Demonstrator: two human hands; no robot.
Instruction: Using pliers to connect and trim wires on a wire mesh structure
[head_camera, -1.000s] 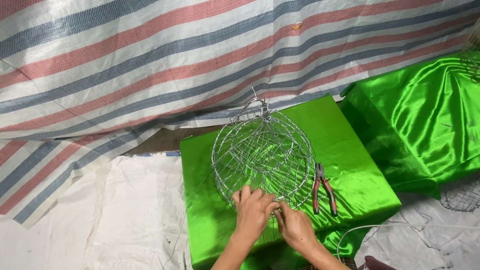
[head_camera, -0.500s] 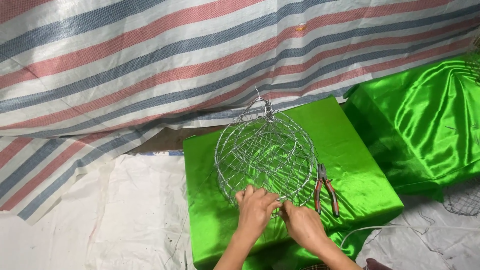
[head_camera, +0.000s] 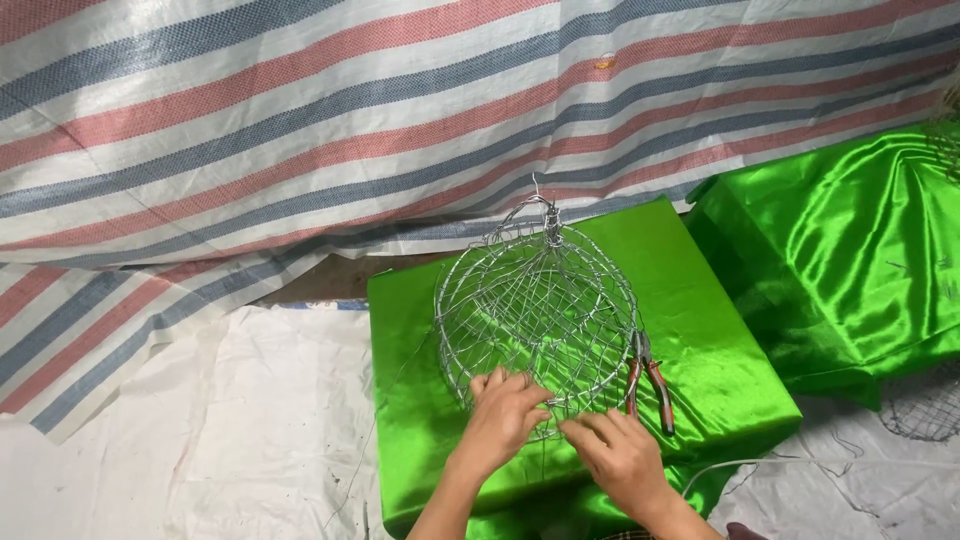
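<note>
A round basket of woven silver wire (head_camera: 540, 300) lies tilted on a block draped in shiny green cloth (head_camera: 700, 330). Its twisted top points to the far side. My left hand (head_camera: 503, 416) grips the near rim of the basket, fingers curled over the wire. Just to its right, my right hand (head_camera: 615, 455) pinches a thin wire at the same rim. The two hands almost touch. Pliers with red handles (head_camera: 648, 380) lie on the green cloth right of the basket, a little beyond my right hand.
A second green-draped block (head_camera: 860, 250) stands at the right. A striped red, blue and white tarp (head_camera: 350, 120) hangs behind. White sheeting (head_camera: 200, 440) covers the floor. A piece of wire mesh (head_camera: 925, 410) lies at the right edge, and a loose wire (head_camera: 760, 465) runs below the block.
The view has shifted slightly. My hands stay at the near rim, the right one now a bit lower and nearer to me.
</note>
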